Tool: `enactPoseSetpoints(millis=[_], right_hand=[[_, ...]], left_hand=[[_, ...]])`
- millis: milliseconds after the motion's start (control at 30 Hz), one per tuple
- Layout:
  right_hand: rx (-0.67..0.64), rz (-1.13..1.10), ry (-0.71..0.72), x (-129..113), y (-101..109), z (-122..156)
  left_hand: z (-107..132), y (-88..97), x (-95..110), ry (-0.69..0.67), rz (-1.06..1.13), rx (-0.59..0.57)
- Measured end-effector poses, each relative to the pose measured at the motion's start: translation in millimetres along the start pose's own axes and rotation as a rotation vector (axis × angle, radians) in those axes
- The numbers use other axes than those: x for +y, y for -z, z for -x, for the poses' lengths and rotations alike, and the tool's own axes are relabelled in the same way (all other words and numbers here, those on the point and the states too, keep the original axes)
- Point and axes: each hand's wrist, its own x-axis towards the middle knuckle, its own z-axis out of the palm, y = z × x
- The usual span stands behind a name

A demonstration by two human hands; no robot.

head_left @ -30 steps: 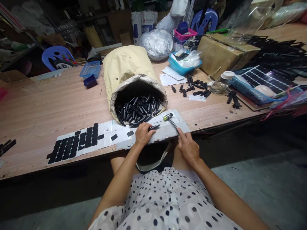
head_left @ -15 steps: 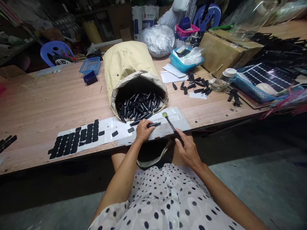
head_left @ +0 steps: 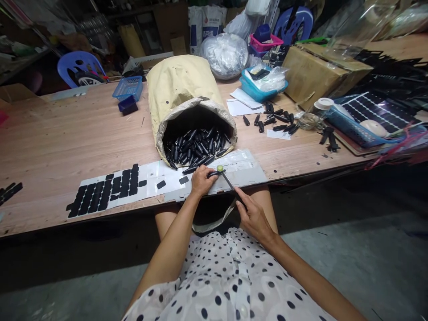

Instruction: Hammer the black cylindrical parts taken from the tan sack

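My left hand (head_left: 201,180) is closed on a slim black tube-like part (head_left: 212,174), lying low over the grey board (head_left: 247,171) at the table's front edge. In my right hand (head_left: 252,213) is a small hammer (head_left: 228,180) with a thin shaft and a yellow-green head. The hammer head is at the right end of the black part; whether they touch I cannot tell. Just behind, a yellowish sack (head_left: 182,80) lies on its side, its mouth facing me, with many similar black parts (head_left: 197,145) inside.
Left of the board lies a white sheet (head_left: 152,178) with rows of black rounded pieces (head_left: 100,194). More black parts (head_left: 281,118) are scattered at the right, before a cardboard box (head_left: 321,71) and a blue tray (head_left: 354,125). Blue baskets (head_left: 128,88) stand back left.
The hammer head has moved left and down, from right of the black part to its end. My right hand has shifted left with it; my left hand stays almost in place.
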Motion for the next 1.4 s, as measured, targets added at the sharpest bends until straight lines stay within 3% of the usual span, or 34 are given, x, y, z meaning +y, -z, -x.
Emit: enactPoseSetpoints(millis=[233, 400, 500, 700, 833, 1100, 1233, 1400], right_hand=[[-0.001, -0.017, 0.02, -2, -3, 0], [-0.072, -0.018, 0.03, -3, -7, -1], [-0.013, 0.023, 0.004, 2, -2, -5], [0.142, 0.383, -0.216, 15, 24, -23], [0.102, 0.558, -0.369, 16, 29, -32], [-0.029, 0.636, -0.424, 11, 30, -35], [-0.048, 0.597, -0.378, 20, 37, -37], [-0.045, 0.542, -0.386, 21, 39, -38]], left_hand=[[0, 0.9, 2, -0.002, -0.01, -0.016], [1, 1.2, 4, 0.015, -0.046, -0.014], [1, 1.1, 6, 0.022, -0.043, -0.016], [2, 3.0, 10, 0.016, -0.061, -0.018], [4, 3.4, 10, 0.018, -0.073, -0.028], [2, 7.4, 9, -0.035, -0.063, -0.061], [20, 15.1, 12, -0.141, -0.06, -0.165], [66, 16.8, 10, -0.307, -0.17, -0.242]])
